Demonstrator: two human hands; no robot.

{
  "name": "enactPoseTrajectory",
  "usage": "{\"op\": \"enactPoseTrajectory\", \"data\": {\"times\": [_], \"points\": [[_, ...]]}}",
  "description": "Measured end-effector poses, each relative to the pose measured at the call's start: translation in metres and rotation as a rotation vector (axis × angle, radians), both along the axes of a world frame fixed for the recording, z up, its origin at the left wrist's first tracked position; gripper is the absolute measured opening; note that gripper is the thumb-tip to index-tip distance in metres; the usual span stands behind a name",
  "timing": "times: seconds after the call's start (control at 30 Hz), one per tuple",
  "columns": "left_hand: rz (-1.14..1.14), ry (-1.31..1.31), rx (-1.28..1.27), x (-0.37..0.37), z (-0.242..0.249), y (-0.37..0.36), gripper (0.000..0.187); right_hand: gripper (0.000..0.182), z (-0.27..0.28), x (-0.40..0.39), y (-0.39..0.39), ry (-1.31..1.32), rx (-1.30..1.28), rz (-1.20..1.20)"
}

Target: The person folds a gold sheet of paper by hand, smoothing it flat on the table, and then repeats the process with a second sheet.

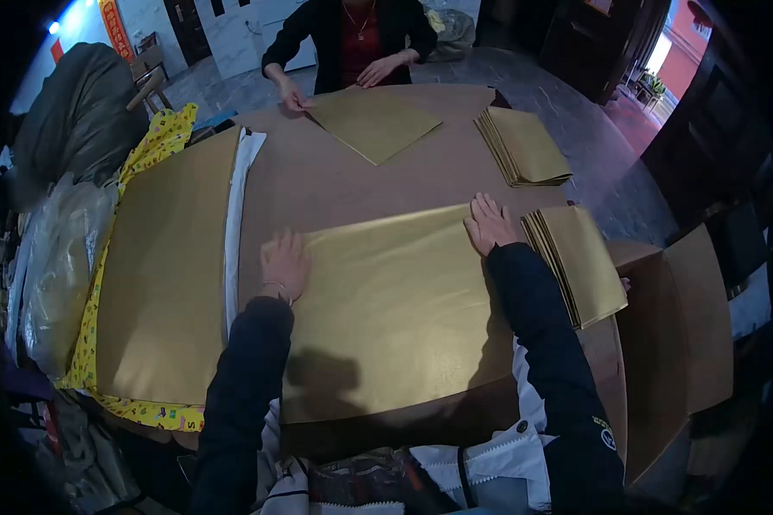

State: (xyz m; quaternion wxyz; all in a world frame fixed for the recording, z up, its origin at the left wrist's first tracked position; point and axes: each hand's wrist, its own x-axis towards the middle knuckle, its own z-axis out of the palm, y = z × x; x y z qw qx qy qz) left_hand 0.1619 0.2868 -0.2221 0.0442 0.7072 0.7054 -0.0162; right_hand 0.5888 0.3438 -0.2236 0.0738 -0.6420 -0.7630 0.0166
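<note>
The gold sheet [395, 318] lies flat and unfolded on the desk [318, 184]; left hand [285, 264] and right hand [490, 225] press open-palmed on its far corners. Folded stacks [575, 262] sit right.

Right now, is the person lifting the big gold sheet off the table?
No: both the left hand and right hand press flat on the gold sheet, which lies spread on the table.
</note>
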Motion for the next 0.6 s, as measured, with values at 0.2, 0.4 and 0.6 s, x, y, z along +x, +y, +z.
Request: {"op": "enactPoseTrajectory", "data": {"times": [0.2,0.4,0.6], "points": [[0.018,0.079,-0.096,0.033,0.015,0.003,0.06,0.06,0.005,-0.005,-0.001,-0.07,-0.015,-0.076],[-0.408,-0.14,-0.06,0.2,0.015,0.018,0.06,0.055,0.004,-0.005,-0.001,-0.065,-0.006,-0.055],[-0.51,-0.178,0.005,0.228,0.002,0.037,0.064,0.056,0.012,-0.009,-0.001,-0.099,-0.046,-0.063]]}}
